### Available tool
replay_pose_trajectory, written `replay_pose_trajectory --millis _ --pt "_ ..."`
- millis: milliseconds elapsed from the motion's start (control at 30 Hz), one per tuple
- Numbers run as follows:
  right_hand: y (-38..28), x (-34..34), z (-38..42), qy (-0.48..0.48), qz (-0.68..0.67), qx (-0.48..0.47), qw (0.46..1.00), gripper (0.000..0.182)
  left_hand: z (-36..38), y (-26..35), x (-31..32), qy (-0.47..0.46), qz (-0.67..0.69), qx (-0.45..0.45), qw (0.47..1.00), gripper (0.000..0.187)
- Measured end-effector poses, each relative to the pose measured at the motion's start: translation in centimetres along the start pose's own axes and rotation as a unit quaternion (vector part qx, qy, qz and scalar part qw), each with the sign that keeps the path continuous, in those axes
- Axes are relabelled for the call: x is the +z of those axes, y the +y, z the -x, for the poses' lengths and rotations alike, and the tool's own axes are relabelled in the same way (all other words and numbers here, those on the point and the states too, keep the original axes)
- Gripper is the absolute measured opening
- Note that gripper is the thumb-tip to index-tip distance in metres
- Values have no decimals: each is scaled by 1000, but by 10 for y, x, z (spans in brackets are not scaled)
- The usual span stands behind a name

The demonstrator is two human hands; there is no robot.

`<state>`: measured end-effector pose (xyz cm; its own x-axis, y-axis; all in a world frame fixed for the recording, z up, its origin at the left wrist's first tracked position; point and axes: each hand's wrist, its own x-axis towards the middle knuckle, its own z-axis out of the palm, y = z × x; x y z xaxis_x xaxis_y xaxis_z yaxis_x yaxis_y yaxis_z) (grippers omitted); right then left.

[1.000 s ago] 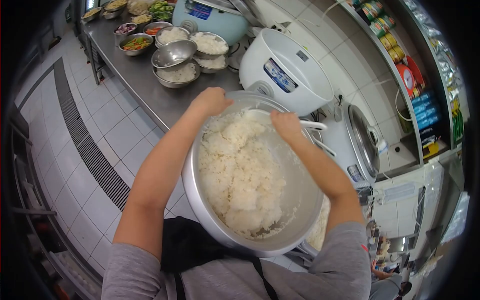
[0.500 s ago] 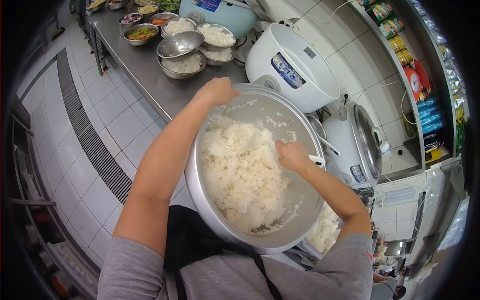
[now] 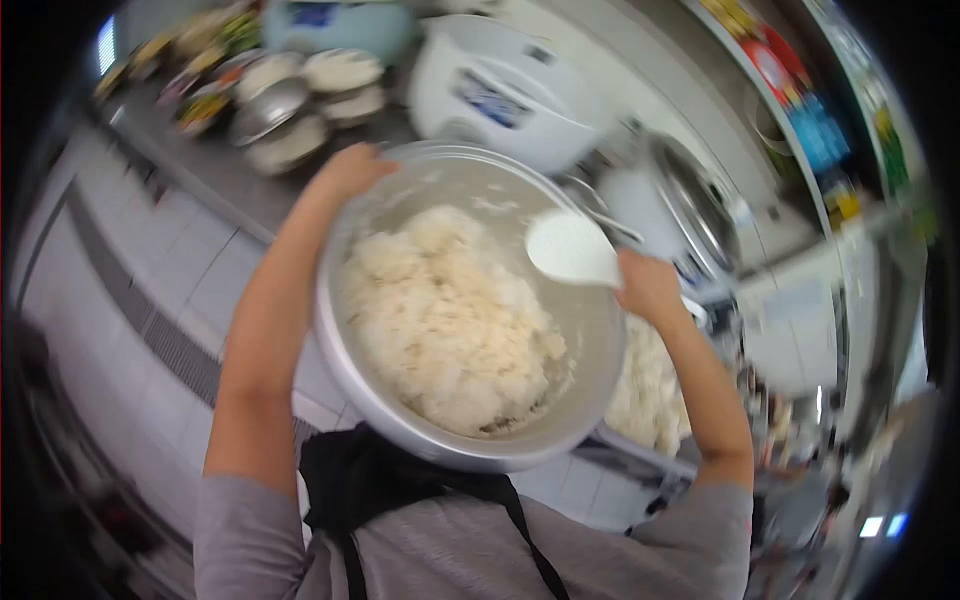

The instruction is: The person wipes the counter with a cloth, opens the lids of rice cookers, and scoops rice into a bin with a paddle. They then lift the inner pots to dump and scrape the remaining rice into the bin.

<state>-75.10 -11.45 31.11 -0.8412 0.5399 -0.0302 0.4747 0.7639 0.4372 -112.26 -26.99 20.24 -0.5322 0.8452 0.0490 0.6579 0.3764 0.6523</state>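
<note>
A large silver rice cooker pot (image 3: 590, 335) is tilted in front of my body, with a big mound of cooked rice (image 3: 450, 325) inside. My left hand (image 3: 357, 170) is closed on the far left part of its rim. At the right side of the pot, my right hand (image 3: 650, 285) is closed around the handle of a white rice paddle (image 3: 570, 247). The paddle's blade is over the pot, above the inner wall and apart from the rice mound. Some grains stick to the pot's wall.
More rice (image 3: 648, 400) lies in a container under my right forearm. A white rice cooker body (image 3: 500, 95) and a lidded cooker (image 3: 665, 200) stand beyond the pot. Metal bowls of rice (image 3: 285, 145) sit on the steel table (image 3: 195, 165). Shelves line the right wall.
The white rice paddle has come up clear of the rice, its blade now visible. My right hand has moved right, toward the rim. The view has shifted, with the pot now further left.
</note>
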Motion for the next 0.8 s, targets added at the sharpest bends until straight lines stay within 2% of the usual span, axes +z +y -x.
replay_pose_trajectory --millis 33,67,100,133,167,200,233,267,300,367,400,467,500,567,600,633,667,700,733,767,800 --pt "9 8 -1 5 -49 13 999 32 -5 -13 12 71 14 32 997 56" --pt "17 22 -3 -10 -83 50 995 37 -6 -17 13 90 30 56 994 55" --pt "19 33 -4 -21 -112 101 988 38 -16 -27 10 -48 285 5 957 49" --pt "27 68 -10 34 -185 134 973 45 7 -2 -1 -57 480 -45 874 44" --pt "18 72 -13 51 -202 183 961 47 -15 -60 0 -35 383 -95 918 43" --pt "16 78 -16 43 -213 217 952 48 22 -50 -10 -56 462 -36 885 44" --pt "13 76 -15 47 -223 239 944 49 58 -42 -20 -48 464 -65 882 41" --pt "10 72 -15 49 -233 253 938 49 85 -52 -14 -26 560 -60 826 38" --pt "12 71 -18 52 -237 265 933 49 109 -69 -11 -86 592 -27 801 39" --pt "14 74 -22 44 -284 258 922 46 166 -20 -3 -46 640 -47 766 42" --pt "17 83 -28 39 -290 260 920 46 177 -4 5 -49 636 -52 769 42" --pt "28 96 -44 17 -347 211 914 44 192 14 16 6 669 -140 730 45" --pt "32 98 -47 21 -350 205 914 44 193 17 17 13 668 -139 731 45" --pt "37 99 -43 -43 -563 208 798 40 192 22 19 60 673 -180 715 48" --pt "36 99 -38 -40 -564 206 798 40 196 24 19 69 679 -187 706 48" --pt "35 100 -32 -36 -602 222 766 39 203 20 21 73 681 -180 706 48" --pt "36 96 -23 -33 -637 238 732 39 211 13 26 123 612 -186 758 46" --pt "34 89 -9 -34 -639 237 731 39 218 11 28 170 533 -196 805 44" --pt "29 79 6 -36 -671 260 693 41 225 17 23 167 502 -177 830 44" --pt "27 75 16 -39 -702 279 654 43 230 26 14 173 495 -182 832 44" --pt "30 77 21 -43 -707 270 652 43 233 39 3 183 478 -170 842 46"
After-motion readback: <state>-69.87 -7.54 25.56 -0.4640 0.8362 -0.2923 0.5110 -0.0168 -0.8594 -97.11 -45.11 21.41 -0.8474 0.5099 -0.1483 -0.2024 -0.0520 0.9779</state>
